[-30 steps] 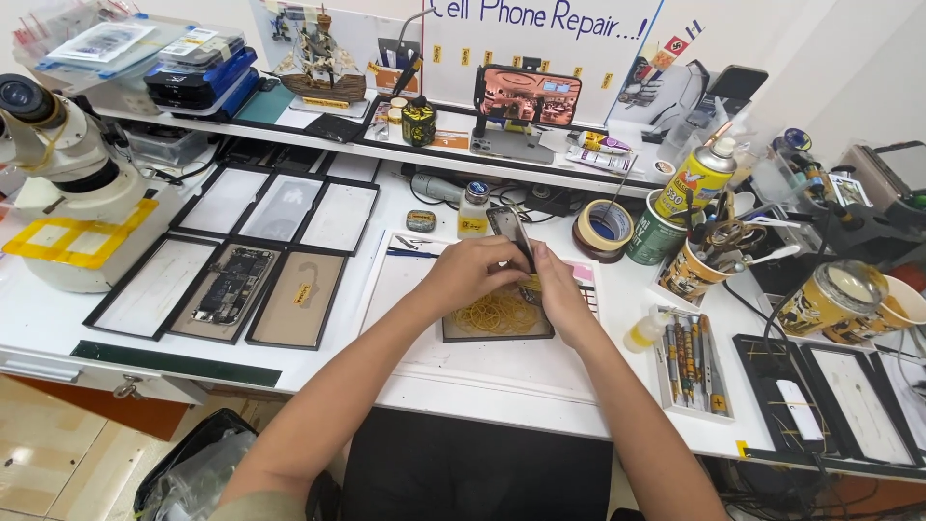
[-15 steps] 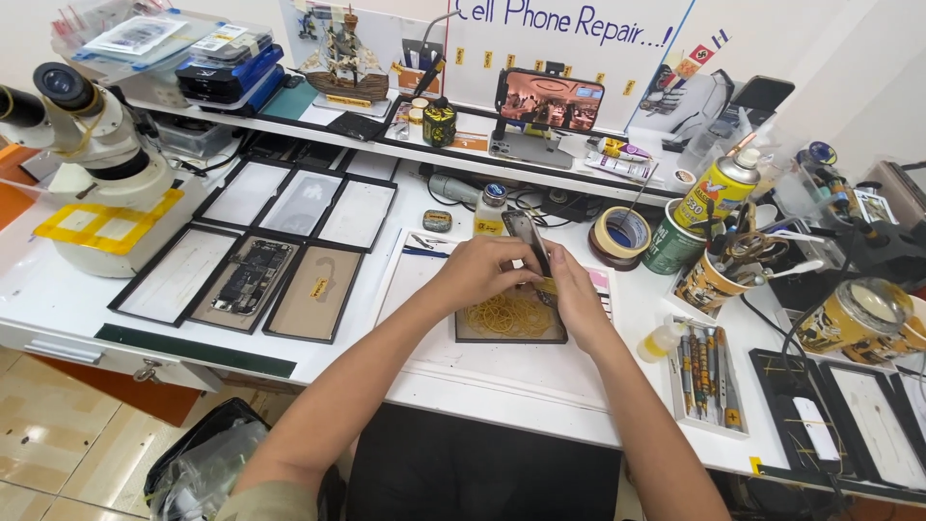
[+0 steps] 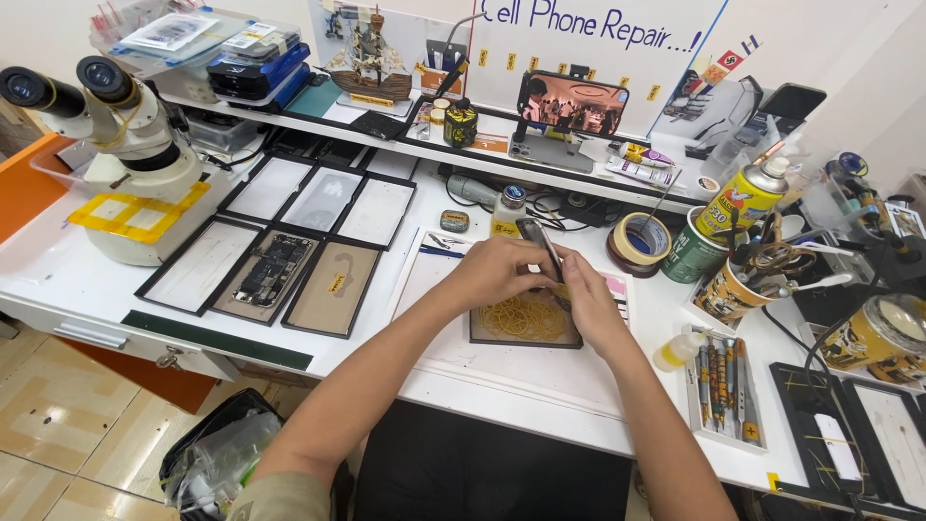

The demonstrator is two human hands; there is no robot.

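Note:
My left hand [image 3: 494,273] and my right hand [image 3: 585,301] meet over a shallow black tray of yellow rubber bands [image 3: 526,323] on the white workbench [image 3: 502,381]. Both hands grip a dark slim phone [image 3: 539,241] that sticks up and away from the fingers, tilted toward the back. A yellow rubber band seems to lie at the fingers, but I cannot tell how it sits on the phone.
A microscope [image 3: 116,145] stands at the left. Black trays [image 3: 280,260] with phone parts lie beside it. A tape roll [image 3: 640,241], a spray can [image 3: 743,203], cups of tools [image 3: 752,280], a tweezer tray [image 3: 723,381] and a small glue bottle [image 3: 675,349] crowd the right. A shelf with a lit phone [image 3: 571,104] runs behind.
The view has shifted a little, so the bench sits lower and further right in frame. Both hands stay together over the rubber band tray with the phone in them.

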